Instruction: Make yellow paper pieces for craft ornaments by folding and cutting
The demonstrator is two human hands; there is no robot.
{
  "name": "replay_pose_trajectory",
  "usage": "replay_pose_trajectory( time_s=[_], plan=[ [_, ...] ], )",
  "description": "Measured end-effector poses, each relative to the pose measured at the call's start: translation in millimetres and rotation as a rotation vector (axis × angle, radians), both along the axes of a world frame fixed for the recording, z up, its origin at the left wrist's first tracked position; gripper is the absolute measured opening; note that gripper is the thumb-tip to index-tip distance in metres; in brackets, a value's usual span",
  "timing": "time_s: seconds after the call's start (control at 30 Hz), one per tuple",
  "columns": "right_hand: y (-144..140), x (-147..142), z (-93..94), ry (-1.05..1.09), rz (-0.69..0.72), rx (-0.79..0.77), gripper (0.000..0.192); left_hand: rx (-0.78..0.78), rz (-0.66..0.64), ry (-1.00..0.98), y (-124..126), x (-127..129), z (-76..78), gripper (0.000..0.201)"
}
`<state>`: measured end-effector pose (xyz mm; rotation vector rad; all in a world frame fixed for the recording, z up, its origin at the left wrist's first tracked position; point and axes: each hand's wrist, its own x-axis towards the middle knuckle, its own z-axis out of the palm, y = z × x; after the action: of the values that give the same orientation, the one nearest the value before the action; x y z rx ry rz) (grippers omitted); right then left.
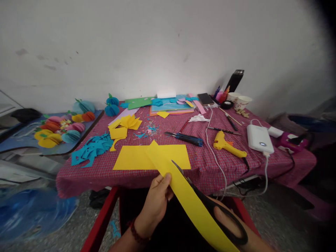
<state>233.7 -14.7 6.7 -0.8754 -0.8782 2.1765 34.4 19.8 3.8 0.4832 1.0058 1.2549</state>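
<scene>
A long yellow paper strip slants from above the table toward my lap. Its edge is pinched between the thumb and fingers of my left hand. My right hand holds black-handled scissors, their blades pointing up beside the strip's right edge. Part of the right hand is hidden behind the strip and the handles. Beneath the strip's upper end, a wide yellow paper sheet lies flat at the table's near edge. Cut yellow pieces and curly blue paper scraps lie to its left.
A utility knife lies beyond the sheet. On the right are a yellow glue gun, a white power bank with cables, paper cups and a black flask. Colourful paper pumpkins sit at left. Stacked paper lies at the back.
</scene>
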Motion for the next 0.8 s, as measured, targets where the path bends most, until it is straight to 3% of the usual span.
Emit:
replay_pose_trajectory(
  time_s=[0.23,0.47,0.7,0.8],
  plan=[
    [4,-8,-6.6,0.255,0.067,-0.061,0.055,0.037,-0.065,0.074,-5,4,-7.5,0.041],
    [5,-12,-3.2,0.236,0.008,-0.077,0.063,0.053,-0.193,0.067,-18,13,-27.4,0.043],
    [0,-9,-12.1,0.105,-0.089,-0.024,0.054,0.078,-0.218,-0.018,-20,16,-24.3,0.038],
    [2,-9,-12.2,0.151,-0.07,-0.022,0.057,0.08,-0.234,-0.022,-22,16,-27.1,0.036]
  ],
)
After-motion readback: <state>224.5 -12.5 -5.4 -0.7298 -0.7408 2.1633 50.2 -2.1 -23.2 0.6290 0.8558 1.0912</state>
